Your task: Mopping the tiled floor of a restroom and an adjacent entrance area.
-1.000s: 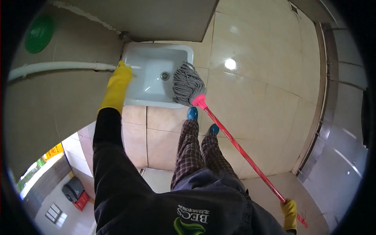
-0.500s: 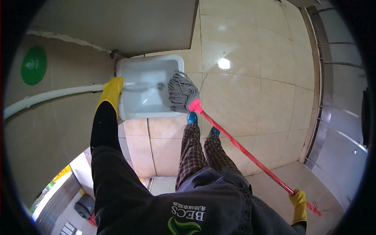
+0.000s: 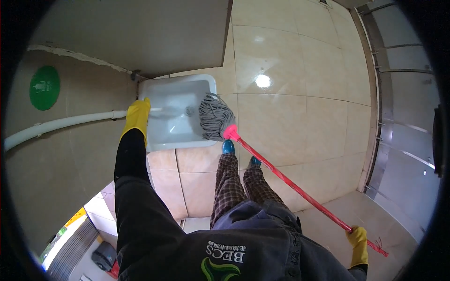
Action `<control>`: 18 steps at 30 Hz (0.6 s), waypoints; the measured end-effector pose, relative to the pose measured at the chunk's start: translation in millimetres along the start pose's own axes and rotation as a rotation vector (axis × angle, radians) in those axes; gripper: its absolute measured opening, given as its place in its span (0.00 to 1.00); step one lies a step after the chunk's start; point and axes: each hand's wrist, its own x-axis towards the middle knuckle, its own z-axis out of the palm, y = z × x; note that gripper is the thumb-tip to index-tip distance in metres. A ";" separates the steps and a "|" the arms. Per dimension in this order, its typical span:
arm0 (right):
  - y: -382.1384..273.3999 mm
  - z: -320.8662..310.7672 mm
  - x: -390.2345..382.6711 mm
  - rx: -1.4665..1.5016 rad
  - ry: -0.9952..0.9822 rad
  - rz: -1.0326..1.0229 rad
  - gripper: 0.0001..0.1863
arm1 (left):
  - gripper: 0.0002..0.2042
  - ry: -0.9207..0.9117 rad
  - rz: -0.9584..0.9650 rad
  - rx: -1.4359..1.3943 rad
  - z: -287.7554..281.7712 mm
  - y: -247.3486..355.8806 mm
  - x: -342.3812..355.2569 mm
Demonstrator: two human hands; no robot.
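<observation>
My left hand [image 3: 137, 117], in a yellow rubber glove, is closed at the end of the white wall pipe [image 3: 70, 122], over a tap that the glove hides. A whitish streak, apparently water, runs from it into the white basin [image 3: 182, 144]. On the basin's right rim rests the grey string head of a mop [image 3: 215, 117], its strands hanging partly inside. The mop's pink collar and red handle [image 3: 290, 182] slant down to the right. Near the handle's upper end, my right hand [image 3: 358, 244], also in a yellow glove, is wrapped round it.
A grey partition panel [image 3: 140, 33] stands beyond the basin. Beige floor tiles [image 3: 276, 122], shiny in places, spread to the right up to a metal-framed wall [image 3: 403, 112]. My blue shoes [image 3: 228, 146] are close to the basin's near right corner. A green oval sticker [image 3: 45, 88] is on the left wall.
The whole view has shifted slightly, so the basin sits a little lower in the picture. Both hands keep their holds, and the mop head stays on the basin's rim.
</observation>
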 end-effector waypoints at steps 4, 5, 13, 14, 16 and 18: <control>2.5 -1.5 -0.2 0.000 0.054 -0.079 0.13 | 0.22 0.083 0.089 0.232 21.5 -12.7 55.3; 0.1 -2.9 1.6 0.006 0.009 -0.024 0.13 | 0.20 0.083 0.109 0.297 28.4 -13.8 70.5; 23.5 -53.9 -2.9 -0.088 0.488 -0.223 0.04 | 0.13 0.046 0.530 0.428 -1.1 -13.2 -7.9; 28.2 -74.4 0.0 -0.099 0.621 -0.330 0.04 | 0.14 0.058 0.625 0.474 0.1 -16.8 -12.0; 12.9 -132.4 3.3 -0.331 0.816 -0.403 0.07 | 0.15 0.146 0.592 0.420 0.6 -36.1 -4.8; 4.4 -187.7 -4.9 -0.505 1.026 -0.375 0.10 | 0.16 0.226 0.573 0.353 22.8 -48.6 -2.8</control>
